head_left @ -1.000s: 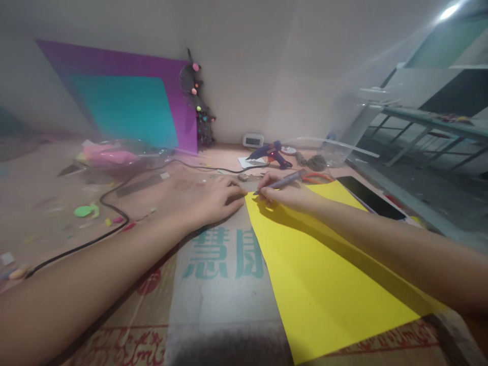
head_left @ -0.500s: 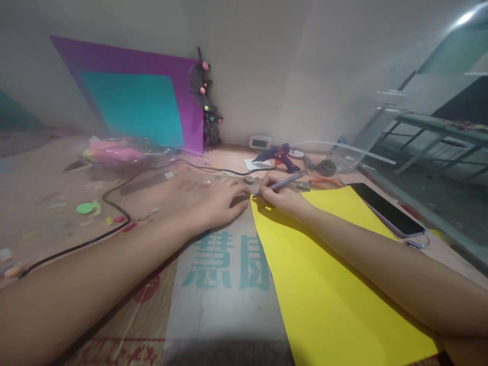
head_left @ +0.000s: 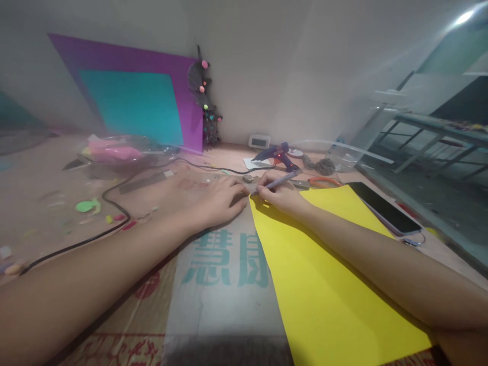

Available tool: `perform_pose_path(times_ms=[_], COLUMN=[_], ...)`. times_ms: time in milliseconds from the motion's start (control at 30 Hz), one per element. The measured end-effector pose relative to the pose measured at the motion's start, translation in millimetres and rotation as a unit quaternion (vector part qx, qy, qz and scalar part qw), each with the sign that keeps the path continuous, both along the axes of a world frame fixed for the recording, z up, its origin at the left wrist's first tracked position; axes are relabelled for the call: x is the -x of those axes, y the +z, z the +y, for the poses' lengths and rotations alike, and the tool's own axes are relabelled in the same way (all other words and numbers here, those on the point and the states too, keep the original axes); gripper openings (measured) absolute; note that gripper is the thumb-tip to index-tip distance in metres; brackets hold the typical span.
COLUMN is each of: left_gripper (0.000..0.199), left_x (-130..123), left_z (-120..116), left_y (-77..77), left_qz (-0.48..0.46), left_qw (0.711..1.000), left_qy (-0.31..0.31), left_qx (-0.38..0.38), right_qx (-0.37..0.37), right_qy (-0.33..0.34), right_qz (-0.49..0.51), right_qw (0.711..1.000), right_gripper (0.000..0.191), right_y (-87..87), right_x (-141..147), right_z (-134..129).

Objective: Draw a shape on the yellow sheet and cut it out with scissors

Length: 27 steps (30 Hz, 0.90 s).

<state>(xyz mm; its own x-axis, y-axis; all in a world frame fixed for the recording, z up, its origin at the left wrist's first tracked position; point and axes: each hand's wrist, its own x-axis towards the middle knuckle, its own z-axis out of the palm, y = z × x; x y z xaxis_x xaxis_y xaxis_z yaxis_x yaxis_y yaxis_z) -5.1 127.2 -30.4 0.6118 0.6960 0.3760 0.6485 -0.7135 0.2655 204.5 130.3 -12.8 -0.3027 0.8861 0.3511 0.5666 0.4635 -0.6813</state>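
Observation:
A yellow sheet lies on the table in front of me, turned a little to the right. My right hand rests on its far left corner, closed round a slim greyish-purple pen. The pen slants, with its tip down at that corner. My left hand lies flat on the table just left of the corner, fingers stretched out and holding nothing. Its fingertips come close to the pen tip; whether they touch the sheet I cannot tell. Beneath is a printed cover with green characters.
Behind my hands are a blue glue gun and a small white digital clock. A black phone lies right of the sheet. A black cord curves across the left side, among foam scraps. A purple-and-teal panel leans on the wall.
My right hand and the pen have shifted very slightly left, toward the sheet's corner. The whole view has moved a little; my left hand stays flat in its place.

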Motion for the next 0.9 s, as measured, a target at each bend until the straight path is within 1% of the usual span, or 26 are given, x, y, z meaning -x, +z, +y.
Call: perform_pose_path(times_ms=[267, 500, 633, 900], left_gripper=[0.025, 0.025, 0.026, 0.024], left_x=[-1.0, -0.3, -0.2, -0.7], left_z=[-0.4, -0.1, -0.4, -0.9], left_y=[-0.4, -1.0, -0.9, 0.1], left_qz=[0.002, 0.003, -0.003, 0.007], left_qw=[1.0, 1.0, 1.0, 1.0], left_qy=[0.002, 0.004, 0.001, -0.003], left_qx=[-0.008, -0.007, -0.002, -0.01], right_qx=[0.035, 0.016, 0.022, 0.014], right_qy=[0.01, 0.018, 0.02, -0.006], right_qz=[0.008, 0.003, -0.003, 0.005], right_qw=[0.999, 1.0, 1.0, 1.0], right_gripper=[0.011, 0.012, 0.012, 0.012], right_y=[0.2, 0.8, 1.2, 2.1], right_x=[1.0, 1.4, 1.1, 0.4], right_z=[-1.2, -1.0, -0.7, -2.4])
